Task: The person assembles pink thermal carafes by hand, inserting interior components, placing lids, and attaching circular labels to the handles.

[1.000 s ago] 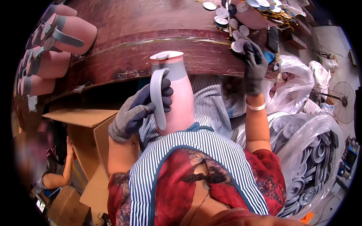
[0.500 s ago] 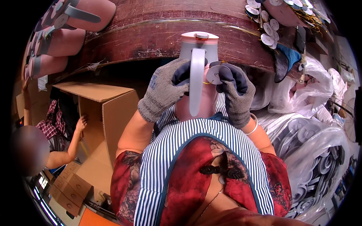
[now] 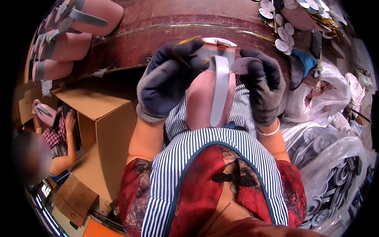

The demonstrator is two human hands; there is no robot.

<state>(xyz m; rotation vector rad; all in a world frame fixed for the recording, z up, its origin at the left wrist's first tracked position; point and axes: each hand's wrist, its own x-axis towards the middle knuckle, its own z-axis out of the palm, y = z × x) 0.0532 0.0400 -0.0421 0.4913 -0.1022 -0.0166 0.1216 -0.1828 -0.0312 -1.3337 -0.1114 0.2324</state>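
A pink jug (image 3: pixel 198 96) with a grey handle (image 3: pixel 220 94) and a white-and-red lid stands upright against my striped apron, by the table's edge. My gloved left hand (image 3: pixel 164 81) is closed on a golden string (image 3: pixel 185 41), pinched at the left of the jug's neck. To the right of the handle, my gloved right hand (image 3: pixel 265 81) grips a round pale tag (image 3: pixel 245 66) between thumb and fingers. The string runs toward the tag across the handle's top; part of its path is too fine to follow. Neither hand grips the jug itself.
Several pink jugs (image 3: pixel 65 45) lie at the table's (image 3: pixel 166 33) left end. More round tags (image 3: pixel 282 45) hang at the far right. Plastic bags (image 3: pixel 335 154) of grey parts stand at my right. Left are an open cardboard box (image 3: pixel 112 142) and a co-worker holding a jug (image 3: pixel 46 113).
My left hand has moved up and left, drawing the string out, while my right hand has moved right with the tag. The co-worker's hands have left the box; one now holds a jug.
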